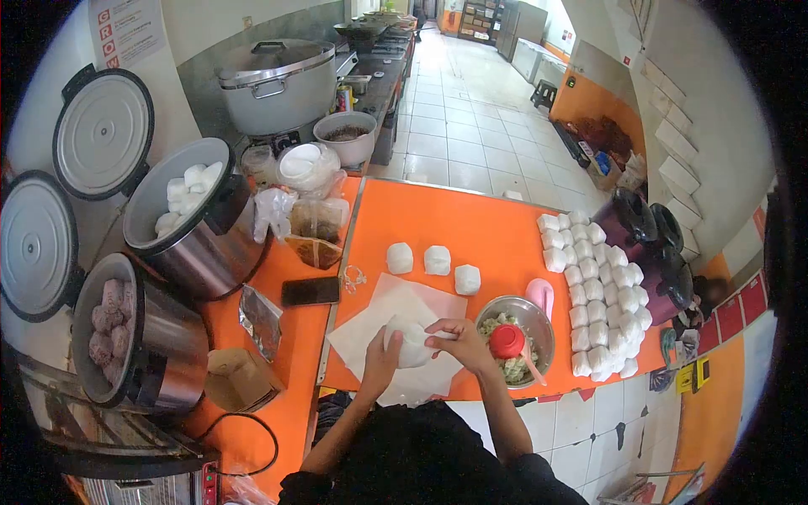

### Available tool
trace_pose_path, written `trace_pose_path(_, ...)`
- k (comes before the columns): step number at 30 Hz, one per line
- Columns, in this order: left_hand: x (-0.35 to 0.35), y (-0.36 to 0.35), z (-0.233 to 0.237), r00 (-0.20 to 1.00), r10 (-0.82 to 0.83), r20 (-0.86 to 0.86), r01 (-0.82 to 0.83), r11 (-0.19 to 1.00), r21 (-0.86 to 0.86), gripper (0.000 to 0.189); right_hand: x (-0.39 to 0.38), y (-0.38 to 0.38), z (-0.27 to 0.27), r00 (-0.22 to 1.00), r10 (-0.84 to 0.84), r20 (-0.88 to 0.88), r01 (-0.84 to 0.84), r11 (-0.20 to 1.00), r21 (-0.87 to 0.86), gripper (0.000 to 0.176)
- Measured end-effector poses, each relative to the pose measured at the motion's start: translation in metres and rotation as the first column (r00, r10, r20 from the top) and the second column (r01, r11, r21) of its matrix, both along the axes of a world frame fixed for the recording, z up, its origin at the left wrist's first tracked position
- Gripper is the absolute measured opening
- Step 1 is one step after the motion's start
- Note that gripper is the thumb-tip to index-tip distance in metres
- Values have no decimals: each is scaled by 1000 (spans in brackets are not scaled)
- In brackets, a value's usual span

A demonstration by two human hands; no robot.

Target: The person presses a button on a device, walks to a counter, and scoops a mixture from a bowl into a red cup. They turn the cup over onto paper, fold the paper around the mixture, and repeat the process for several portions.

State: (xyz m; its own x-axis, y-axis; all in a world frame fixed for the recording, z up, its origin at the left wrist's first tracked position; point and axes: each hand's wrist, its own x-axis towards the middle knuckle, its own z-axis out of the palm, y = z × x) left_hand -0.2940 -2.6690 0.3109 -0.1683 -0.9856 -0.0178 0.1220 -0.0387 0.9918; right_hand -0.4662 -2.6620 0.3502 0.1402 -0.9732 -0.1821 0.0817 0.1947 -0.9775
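Note:
A rounded white bundle point(407, 343), apparently wrapped in thin paper, sits between my two hands above the orange table. My left hand point(381, 360) cups its left side, with the fingers curled around it. On the opposite side, the fingers of my right hand point(461, 343) pinch the wrapping. Beneath them lie overlapping sheets of white paper point(358, 338). Just right of my right hand stands a steel bowl point(549, 343) of pale green chopped food, with a red cup point(506, 340) and a pink-handled utensil point(532, 364) in it. Three finished-looking white bundles point(437, 260) stand beyond the paper.
Many white bundles point(596, 310) are stacked at the right, near dark lidded pots point(627, 216). A pink object point(540, 295) lies by the bowl. Left are two open warmers point(160, 358) holding bundles, a phone point(310, 291), a foil packet point(260, 320) and a cardboard box point(240, 380).

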Motion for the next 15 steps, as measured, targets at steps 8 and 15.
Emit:
trace_pose_path(8, -18, -17, 34, 962, 262, 77, -227, 924, -306, 47, 37, 9, 10, 780, -550, -299, 335, 770, -543, 26)
trace_pose_path(15, -39, -23, 59, 971, 107, 214, -32, 945, -324, 44, 82, 12, 34, 795, -589, 144, 591, 702, -397, 42)
